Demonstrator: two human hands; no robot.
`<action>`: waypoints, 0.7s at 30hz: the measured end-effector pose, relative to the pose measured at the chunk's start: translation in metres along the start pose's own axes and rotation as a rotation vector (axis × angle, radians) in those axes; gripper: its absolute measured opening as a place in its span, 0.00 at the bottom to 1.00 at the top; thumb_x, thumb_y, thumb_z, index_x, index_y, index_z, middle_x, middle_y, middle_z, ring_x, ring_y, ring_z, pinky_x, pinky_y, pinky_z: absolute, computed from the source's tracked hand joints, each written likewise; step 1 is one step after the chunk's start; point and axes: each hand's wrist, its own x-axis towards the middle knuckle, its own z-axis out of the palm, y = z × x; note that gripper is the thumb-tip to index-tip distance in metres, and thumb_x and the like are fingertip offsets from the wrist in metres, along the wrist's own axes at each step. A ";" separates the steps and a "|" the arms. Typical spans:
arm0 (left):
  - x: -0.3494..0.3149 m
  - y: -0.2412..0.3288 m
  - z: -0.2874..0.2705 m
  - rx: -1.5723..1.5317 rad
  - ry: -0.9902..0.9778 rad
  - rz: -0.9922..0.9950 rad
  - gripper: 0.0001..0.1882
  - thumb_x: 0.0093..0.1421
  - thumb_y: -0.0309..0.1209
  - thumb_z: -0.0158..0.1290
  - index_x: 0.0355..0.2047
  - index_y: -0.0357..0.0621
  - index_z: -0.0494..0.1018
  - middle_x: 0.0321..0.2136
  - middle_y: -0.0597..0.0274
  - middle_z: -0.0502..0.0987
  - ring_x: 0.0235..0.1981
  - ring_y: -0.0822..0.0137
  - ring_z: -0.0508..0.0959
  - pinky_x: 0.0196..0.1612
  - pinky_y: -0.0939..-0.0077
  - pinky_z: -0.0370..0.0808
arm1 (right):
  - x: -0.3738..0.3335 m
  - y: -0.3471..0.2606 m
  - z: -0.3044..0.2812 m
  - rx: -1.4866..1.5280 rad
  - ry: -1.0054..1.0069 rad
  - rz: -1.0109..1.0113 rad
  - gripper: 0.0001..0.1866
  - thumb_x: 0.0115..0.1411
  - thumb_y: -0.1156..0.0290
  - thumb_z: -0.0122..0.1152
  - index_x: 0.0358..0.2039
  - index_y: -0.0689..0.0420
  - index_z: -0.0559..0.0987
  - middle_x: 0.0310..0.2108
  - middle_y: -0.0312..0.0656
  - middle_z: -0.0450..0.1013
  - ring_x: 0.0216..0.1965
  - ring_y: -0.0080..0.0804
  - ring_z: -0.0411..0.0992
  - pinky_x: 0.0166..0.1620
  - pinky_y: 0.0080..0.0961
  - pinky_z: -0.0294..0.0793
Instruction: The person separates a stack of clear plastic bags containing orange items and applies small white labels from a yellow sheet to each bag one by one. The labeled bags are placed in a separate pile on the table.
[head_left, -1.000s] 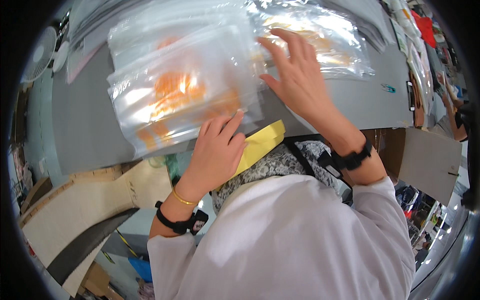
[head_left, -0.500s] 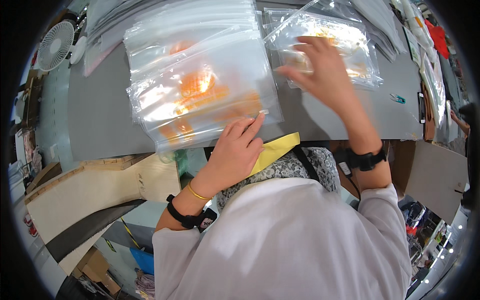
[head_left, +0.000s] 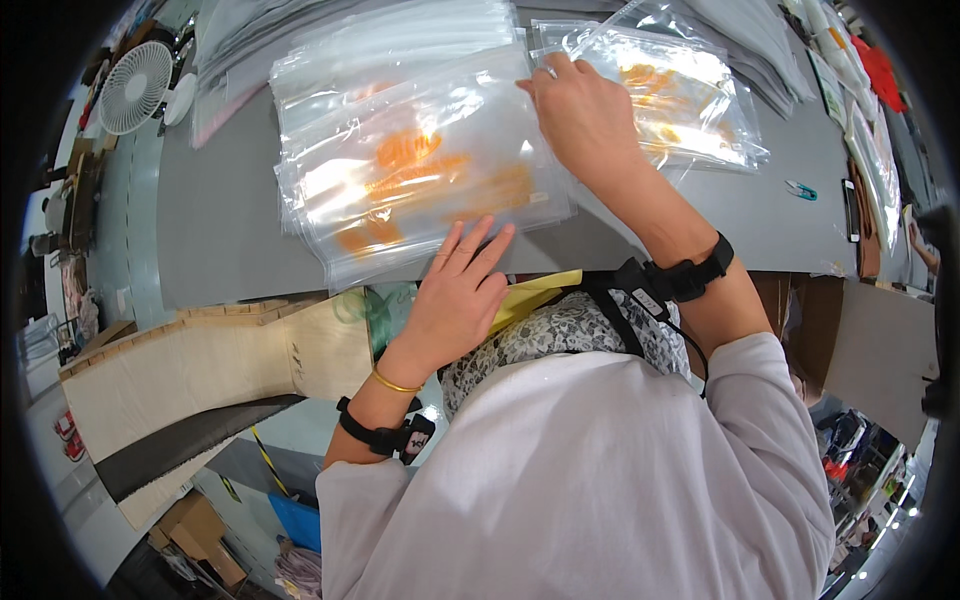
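Plastic bags (head_left: 415,160), see-through with orange printing, lay overlapped in a broad stack on the grey worktop (head_left: 215,225), near edge close to the wearer's body — presumably so both arms could reach without stretching. Left hand (head_left: 452,305): grip open, fingers spread and laid along the stack's near edge, apparently to steady the slick film by pressure rather than pinching. Right hand (head_left: 582,115): fingers curled at the stack's upper right corner; could not tell whether the grip had closed on film. With the hands at different edges, the top bag looked easier to keep flat.

A second pile (head_left: 690,95) of glossy bags lay to the right, partly behind the right forearm, within easy reach. Snips (head_left: 801,190) with a teal handle rested farther right — likely set aside there to spare the film. Yellow strip (head_left: 540,290) showed just beside the left hand, below the worktop's front edge.
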 end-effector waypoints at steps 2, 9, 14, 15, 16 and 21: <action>-0.001 -0.002 -0.002 0.014 -0.013 0.003 0.09 0.63 0.27 0.60 0.29 0.38 0.72 0.71 0.51 0.68 0.74 0.44 0.62 0.76 0.40 0.58 | 0.004 0.014 -0.006 0.003 0.017 0.074 0.07 0.66 0.69 0.64 0.42 0.55 0.85 0.41 0.38 0.84 0.41 0.41 0.82 0.40 0.38 0.82; -0.004 -0.004 -0.010 0.013 -0.031 0.003 0.09 0.64 0.26 0.58 0.28 0.37 0.72 0.68 0.49 0.70 0.73 0.43 0.64 0.75 0.41 0.60 | 0.005 0.193 -0.006 -0.036 -0.030 0.369 0.11 0.72 0.62 0.55 0.48 0.48 0.83 0.40 0.39 0.85 0.43 0.51 0.82 0.43 0.46 0.80; -0.009 -0.004 -0.018 -0.026 -0.022 -0.018 0.08 0.62 0.23 0.58 0.27 0.35 0.71 0.66 0.47 0.73 0.71 0.40 0.65 0.73 0.40 0.63 | 0.005 0.198 -0.030 -0.354 -0.084 0.339 0.28 0.59 0.51 0.73 0.56 0.51 0.82 0.51 0.43 0.81 0.54 0.46 0.78 0.55 0.46 0.77; -0.009 -0.004 -0.019 -0.041 -0.026 -0.030 0.08 0.62 0.22 0.57 0.27 0.34 0.71 0.66 0.46 0.73 0.71 0.39 0.66 0.73 0.39 0.63 | -0.001 0.173 -0.029 -0.022 0.142 0.166 0.24 0.58 0.56 0.71 0.53 0.50 0.82 0.49 0.42 0.81 0.55 0.48 0.76 0.57 0.51 0.73; -0.009 -0.003 -0.020 -0.031 -0.023 -0.008 0.08 0.62 0.21 0.57 0.27 0.34 0.70 0.66 0.45 0.73 0.71 0.38 0.65 0.73 0.38 0.62 | -0.001 0.143 -0.020 0.218 0.054 0.125 0.28 0.60 0.49 0.70 0.56 0.49 0.82 0.53 0.43 0.80 0.60 0.47 0.73 0.63 0.51 0.70; -0.009 -0.003 -0.029 0.018 -0.079 -0.022 0.08 0.62 0.21 0.54 0.26 0.34 0.69 0.67 0.44 0.72 0.72 0.36 0.65 0.74 0.33 0.59 | -0.041 0.055 0.037 0.135 -0.199 -0.074 0.33 0.69 0.38 0.54 0.68 0.38 0.75 0.75 0.35 0.63 0.77 0.49 0.54 0.73 0.77 0.46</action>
